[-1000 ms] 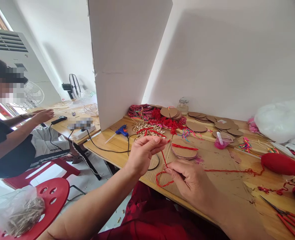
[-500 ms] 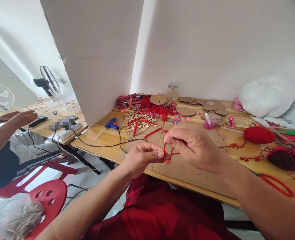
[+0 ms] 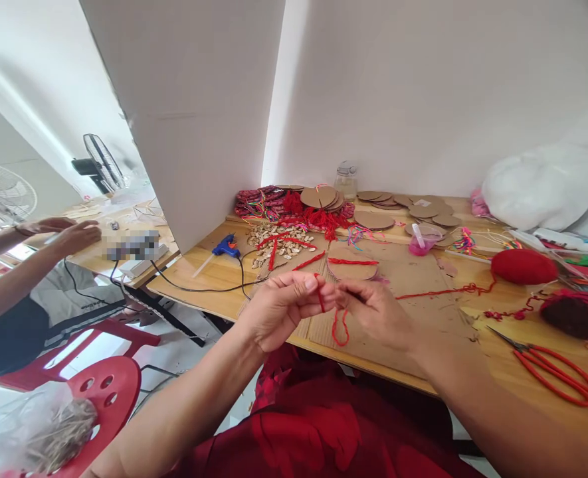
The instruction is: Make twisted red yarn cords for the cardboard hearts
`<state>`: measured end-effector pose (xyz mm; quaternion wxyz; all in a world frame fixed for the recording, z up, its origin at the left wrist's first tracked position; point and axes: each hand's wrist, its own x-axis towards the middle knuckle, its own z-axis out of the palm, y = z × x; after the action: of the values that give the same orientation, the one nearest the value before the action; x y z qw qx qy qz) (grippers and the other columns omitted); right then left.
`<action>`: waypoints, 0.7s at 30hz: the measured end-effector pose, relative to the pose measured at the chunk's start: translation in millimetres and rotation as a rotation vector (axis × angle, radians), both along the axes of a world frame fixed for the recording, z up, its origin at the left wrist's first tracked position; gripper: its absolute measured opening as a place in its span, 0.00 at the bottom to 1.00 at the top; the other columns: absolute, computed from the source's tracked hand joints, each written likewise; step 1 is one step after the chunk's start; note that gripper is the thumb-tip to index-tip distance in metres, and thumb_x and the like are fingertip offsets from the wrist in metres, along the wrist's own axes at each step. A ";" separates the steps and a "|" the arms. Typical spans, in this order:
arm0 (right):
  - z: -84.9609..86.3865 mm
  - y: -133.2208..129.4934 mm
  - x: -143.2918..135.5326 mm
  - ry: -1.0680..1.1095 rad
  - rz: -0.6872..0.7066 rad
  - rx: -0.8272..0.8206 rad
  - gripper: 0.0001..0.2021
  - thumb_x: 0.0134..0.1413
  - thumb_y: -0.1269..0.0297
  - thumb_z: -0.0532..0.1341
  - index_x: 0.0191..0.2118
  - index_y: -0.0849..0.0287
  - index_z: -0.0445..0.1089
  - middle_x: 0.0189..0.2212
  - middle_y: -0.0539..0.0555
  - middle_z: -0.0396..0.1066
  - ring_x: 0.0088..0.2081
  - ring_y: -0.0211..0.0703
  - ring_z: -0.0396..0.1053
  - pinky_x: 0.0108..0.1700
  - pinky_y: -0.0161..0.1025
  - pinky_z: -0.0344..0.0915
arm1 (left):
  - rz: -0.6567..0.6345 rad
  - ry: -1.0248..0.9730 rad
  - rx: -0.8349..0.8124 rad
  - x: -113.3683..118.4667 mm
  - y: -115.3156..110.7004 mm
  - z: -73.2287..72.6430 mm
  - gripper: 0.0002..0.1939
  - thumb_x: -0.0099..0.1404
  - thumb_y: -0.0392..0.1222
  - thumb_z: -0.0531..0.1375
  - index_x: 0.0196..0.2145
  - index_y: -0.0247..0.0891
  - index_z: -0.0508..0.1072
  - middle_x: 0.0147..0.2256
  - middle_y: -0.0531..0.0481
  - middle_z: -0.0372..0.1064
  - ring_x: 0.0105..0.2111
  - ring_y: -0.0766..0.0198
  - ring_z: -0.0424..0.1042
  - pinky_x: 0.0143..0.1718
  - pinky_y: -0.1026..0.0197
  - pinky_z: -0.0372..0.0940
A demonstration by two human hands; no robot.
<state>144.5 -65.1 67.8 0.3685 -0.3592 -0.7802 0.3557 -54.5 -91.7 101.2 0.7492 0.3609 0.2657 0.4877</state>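
Observation:
Red yarn (image 3: 341, 336) hangs in a loop below my two hands, over the table's front edge. My left hand (image 3: 294, 305) pinches the yarn between thumb and fingers, with a strand across the fingers. Close against its fingertips, my right hand (image 3: 376, 312) is closed on the same yarn. A cardboard disc (image 3: 352, 271) with a red yarn strip across it lies just behind my hands on a flat cardboard sheet (image 3: 403, 332). From the right, a strand runs to the red yarn ball (image 3: 524, 266).
Orange-handled scissors (image 3: 555, 368) lie at the right, near a dark red yarn ball (image 3: 577, 315). A blue glue gun (image 3: 226, 246), its cord and a heap of shells (image 3: 286, 247) are at the left. Farther left, a person's hands (image 3: 77, 232) work at another table.
My right hand has come down beside my left, and a yarn loop now hangs below them. The disc behind is more visible. The other person's hands have moved right.

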 end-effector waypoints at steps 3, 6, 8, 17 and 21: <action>-11.1 -11.8 -5.2 -0.023 -0.015 -0.036 0.14 0.67 0.57 0.56 0.34 0.59 0.72 0.28 0.49 0.70 0.31 0.39 0.65 0.35 0.36 0.61 | 0.066 -0.046 -0.010 -0.5 3.2 0.3 0.05 0.60 0.38 0.68 0.32 0.32 0.79 0.35 0.45 0.79 0.37 0.59 0.79 0.48 0.56 0.72; -10.1 -19.2 -8.8 -0.036 -0.015 -0.030 0.14 0.67 0.59 0.55 0.35 0.59 0.73 0.28 0.49 0.71 0.31 0.39 0.65 0.35 0.37 0.61 | 0.072 -0.046 -0.020 0.1 2.5 -0.6 0.06 0.59 0.38 0.68 0.33 0.31 0.79 0.34 0.44 0.78 0.37 0.59 0.79 0.48 0.55 0.72; -7.6 -19.9 -9.8 -0.044 -0.020 -0.017 0.14 0.67 0.59 0.55 0.34 0.60 0.73 0.27 0.49 0.70 0.30 0.39 0.65 0.34 0.36 0.61 | 0.073 -0.034 -0.030 0.7 1.2 -0.9 0.07 0.59 0.38 0.69 0.33 0.31 0.79 0.34 0.44 0.78 0.38 0.58 0.79 0.48 0.55 0.72; -1.8 -14.9 -10.0 -0.015 -0.053 0.022 0.13 0.66 0.59 0.56 0.33 0.58 0.73 0.26 0.48 0.69 0.31 0.40 0.65 0.35 0.36 0.60 | 0.067 -0.001 -0.075 4.3 -2.6 -4.2 0.07 0.58 0.38 0.69 0.33 0.31 0.79 0.34 0.43 0.79 0.36 0.56 0.80 0.46 0.54 0.73; 5.0 -14.0 -10.0 -0.024 -0.057 0.058 0.14 0.66 0.61 0.55 0.30 0.59 0.70 0.24 0.47 0.65 0.28 0.37 0.60 0.31 0.35 0.57 | 0.067 0.005 -0.092 4.9 -4.7 -4.9 0.07 0.57 0.39 0.70 0.31 0.32 0.78 0.33 0.42 0.79 0.35 0.56 0.80 0.45 0.54 0.73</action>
<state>134.5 -79.1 72.8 0.3795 -0.3748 -0.7839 0.3178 -49.5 -96.4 96.3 0.7476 0.3183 0.3016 0.4989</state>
